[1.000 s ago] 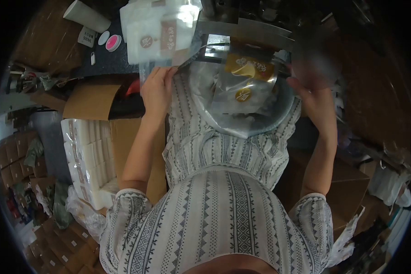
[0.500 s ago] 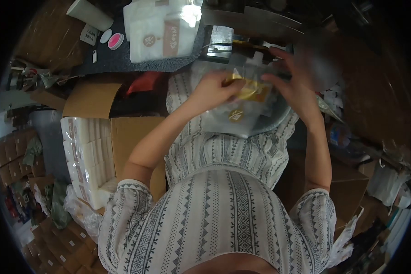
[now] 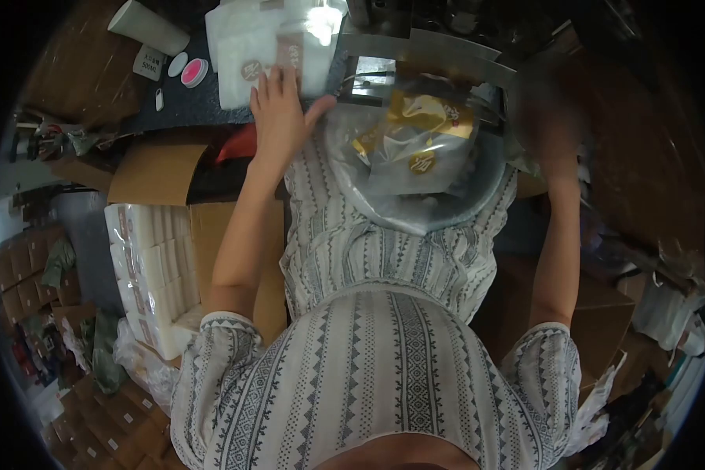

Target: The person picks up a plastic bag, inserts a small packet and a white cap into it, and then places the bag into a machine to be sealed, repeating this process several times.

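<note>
My left hand (image 3: pixel 280 117) has its fingers spread over the lower edge of a stack of frosted white printed bags (image 3: pixel 243 47). Nothing shows in its grasp. My right hand (image 3: pixel 554 141) is at the right, smeared by motion and dim, so its fingers cannot be made out. Between the hands, a clear pouch with a gold printed panel (image 3: pixel 423 145) lies untouched on top of a plastic-lined basin (image 3: pixel 392 213) in my lap. More gold packaging (image 3: pixel 364 142) shows at its left side.
A white cup (image 3: pixel 147 27) lies tilted at the upper left, near a pink-filled round tub (image 3: pixel 193 74) and its lid. An open carton (image 3: pixel 231 235) stands at my left beside wrapped white packs (image 3: pixel 153 266). A metal machine part (image 3: pixel 454 51) crosses behind the basin.
Both hands have left the pouch, which now rests on the basin. My left hand moved up and left to the white bags; my right hand moved out to the right.
</note>
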